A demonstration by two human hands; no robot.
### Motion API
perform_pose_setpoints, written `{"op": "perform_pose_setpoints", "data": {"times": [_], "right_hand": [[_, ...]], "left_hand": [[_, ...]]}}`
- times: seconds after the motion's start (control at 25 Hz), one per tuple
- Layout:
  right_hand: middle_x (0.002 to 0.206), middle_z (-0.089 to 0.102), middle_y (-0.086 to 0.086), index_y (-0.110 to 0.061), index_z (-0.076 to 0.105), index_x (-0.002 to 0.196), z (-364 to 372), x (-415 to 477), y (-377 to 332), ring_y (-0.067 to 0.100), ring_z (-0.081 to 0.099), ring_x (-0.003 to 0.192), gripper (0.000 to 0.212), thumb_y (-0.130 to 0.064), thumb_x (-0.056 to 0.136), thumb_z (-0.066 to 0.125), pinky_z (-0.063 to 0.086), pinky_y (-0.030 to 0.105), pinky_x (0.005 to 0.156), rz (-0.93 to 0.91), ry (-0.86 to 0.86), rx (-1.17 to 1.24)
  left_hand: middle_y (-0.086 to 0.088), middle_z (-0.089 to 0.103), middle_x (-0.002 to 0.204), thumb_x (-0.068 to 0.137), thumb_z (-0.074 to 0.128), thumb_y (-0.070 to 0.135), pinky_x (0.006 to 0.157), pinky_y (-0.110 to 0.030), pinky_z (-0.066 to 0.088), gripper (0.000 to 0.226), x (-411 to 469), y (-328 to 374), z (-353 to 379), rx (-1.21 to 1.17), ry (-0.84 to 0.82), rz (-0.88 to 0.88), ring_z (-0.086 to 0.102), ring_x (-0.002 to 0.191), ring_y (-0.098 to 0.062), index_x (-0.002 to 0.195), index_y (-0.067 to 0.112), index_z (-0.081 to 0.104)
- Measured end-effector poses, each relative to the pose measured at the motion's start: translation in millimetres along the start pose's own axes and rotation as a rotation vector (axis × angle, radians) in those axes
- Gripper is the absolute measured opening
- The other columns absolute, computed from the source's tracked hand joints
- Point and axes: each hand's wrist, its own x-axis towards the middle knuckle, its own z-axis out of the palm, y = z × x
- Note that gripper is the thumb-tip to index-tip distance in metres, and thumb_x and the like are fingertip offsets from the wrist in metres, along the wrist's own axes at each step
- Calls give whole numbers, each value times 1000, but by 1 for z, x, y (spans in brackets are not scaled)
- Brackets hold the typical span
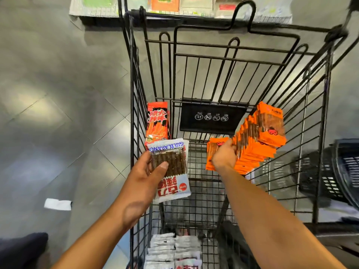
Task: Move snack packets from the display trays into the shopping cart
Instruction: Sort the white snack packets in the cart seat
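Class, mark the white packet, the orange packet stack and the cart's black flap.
white packet [176, 164]: head view, on its clear window of brown sticks.
orange packet stack [252, 142]: head view, on the fanned middle packets.
black flap [211, 126]: head view, just under its printed icons.

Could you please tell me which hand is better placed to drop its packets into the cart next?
Right. The right hand grips its orange packets well inside the shopping cart, above the wire floor. The left hand holds its white packet at the cart's left wall.
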Motion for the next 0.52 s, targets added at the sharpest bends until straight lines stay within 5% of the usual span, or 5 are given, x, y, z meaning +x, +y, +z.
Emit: {"op": "perform_pose_setpoints", "data": {"times": [0.12,0.24,0.36,0.52], "right_hand": [[150,32,22,-8,22,149,14,-4,2,35,62,112,77,1,85,64,56,36,82,-62,-18,-141],[156,21,12,-25,33,146,22,-13,3,35,58,119,65,-13,91,64,56,38,73,-207,-80,-230],[163,16,13,-21,26,155,29,-17,5,33,22,150,70,-40,95,58,47,45,103,-248,-154,-345],[163,18,13,-17,14,158,36,-16,10,33,18,150,89,-29,88,68,35,46,114,-180,-117,-263]], "left_hand": [[-3,77,113,103,53,8,71,-32,63,31,4,-2,0,14,7,14,77,97,-23,128,25,59],[-3,77,115,103,53,7,76,-34,64,32,6,-4,0,13,8,21,76,99,-23,129,24,59],[-3,77,115,103,52,7,77,-32,63,31,6,-5,-1,18,0,38,76,101,-22,129,23,59],[-2,77,115,104,52,6,84,-35,63,30,6,-6,1,23,1,52,75,104,-21,128,23,59]]}}
